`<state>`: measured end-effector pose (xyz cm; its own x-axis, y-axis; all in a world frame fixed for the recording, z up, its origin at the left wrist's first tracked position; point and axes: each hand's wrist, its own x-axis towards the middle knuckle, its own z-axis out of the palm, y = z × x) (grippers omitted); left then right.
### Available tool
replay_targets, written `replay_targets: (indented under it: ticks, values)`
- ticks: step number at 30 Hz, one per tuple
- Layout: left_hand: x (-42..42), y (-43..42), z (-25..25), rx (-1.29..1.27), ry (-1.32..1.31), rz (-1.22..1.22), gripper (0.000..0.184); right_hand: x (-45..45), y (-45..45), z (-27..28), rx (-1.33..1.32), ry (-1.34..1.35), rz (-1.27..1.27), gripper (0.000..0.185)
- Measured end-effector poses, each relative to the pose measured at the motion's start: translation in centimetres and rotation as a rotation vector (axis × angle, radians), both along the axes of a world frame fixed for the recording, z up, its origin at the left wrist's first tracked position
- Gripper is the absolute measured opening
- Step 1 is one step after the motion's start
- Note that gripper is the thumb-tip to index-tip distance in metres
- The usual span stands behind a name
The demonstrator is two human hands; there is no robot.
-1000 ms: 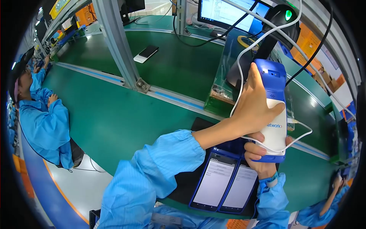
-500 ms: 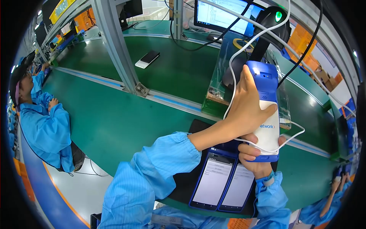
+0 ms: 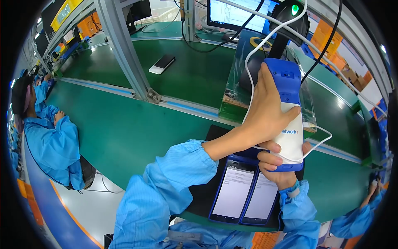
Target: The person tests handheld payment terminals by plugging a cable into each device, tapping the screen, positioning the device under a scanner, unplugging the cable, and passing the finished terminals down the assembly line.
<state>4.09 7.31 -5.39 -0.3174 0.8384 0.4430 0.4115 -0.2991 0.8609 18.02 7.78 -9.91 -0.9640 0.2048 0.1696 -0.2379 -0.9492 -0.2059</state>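
Observation:
Both hands hold a blue-and-white handheld payment terminal (image 3: 291, 143), its back towards me, with partly covered lettering that ends in "etwork". My left hand (image 3: 267, 110) lies across its upper part, fingers along the left edge and thumb over the white back. My right hand (image 3: 277, 164) grips the lower end from below, fingertips on both sides. A white cable (image 3: 319, 144) loops across the terminal's lower back and past my right fingers. Below, a blue-framed handheld terminal (image 3: 234, 193) lies screen up beside a second lit terminal (image 3: 261, 199), both on a black mat (image 3: 199, 197).
A black scanner (image 3: 290, 20) with a green light stands on a box (image 3: 232, 103) behind my hands. A metal post (image 3: 120, 45) rises at left. Beyond the rail lie a phone-like device (image 3: 161, 64) and a monitor (image 3: 240, 16). A co-worker (image 3: 54, 137) sits at left.
The held terminal and both hands sit slightly higher and further left in view, with the grip unchanged. The view has shifted a little. The co-worker's head at left has turned.

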Motion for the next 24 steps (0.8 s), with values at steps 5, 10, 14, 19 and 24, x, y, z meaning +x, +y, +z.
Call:
replay_targets:
  ticks: [5, 10, 14, 19, 24]
  values:
    - [0.1, 0.3, -0.6, 0.048, 0.202, 0.153, 0.109, -0.1, 0.0, -0.3, -0.038, 0.015, 0.003, 0.071]
    - [0.2, 0.1, -0.5, 0.075, 0.223, 0.173, 0.110, -0.1, -0.2, -0.4, -0.074, 0.029, 0.004, 0.077]
    - [0.5, 0.1, -0.8, 0.087, 0.230, 0.170, 0.109, 0.1, -0.1, -0.5, -0.032, 0.031, 0.011, 0.077]
    - [0.7, -0.2, -1.1, 0.101, 0.212, 0.165, 0.109, 0.4, -0.5, -0.8, -0.037, 0.011, -0.010, 0.078]
    - [0.6, -0.1, -0.8, 0.082, 0.176, 0.133, 0.108, 0.3, -0.7, -0.8, -0.066, 0.037, -0.008, 0.080]
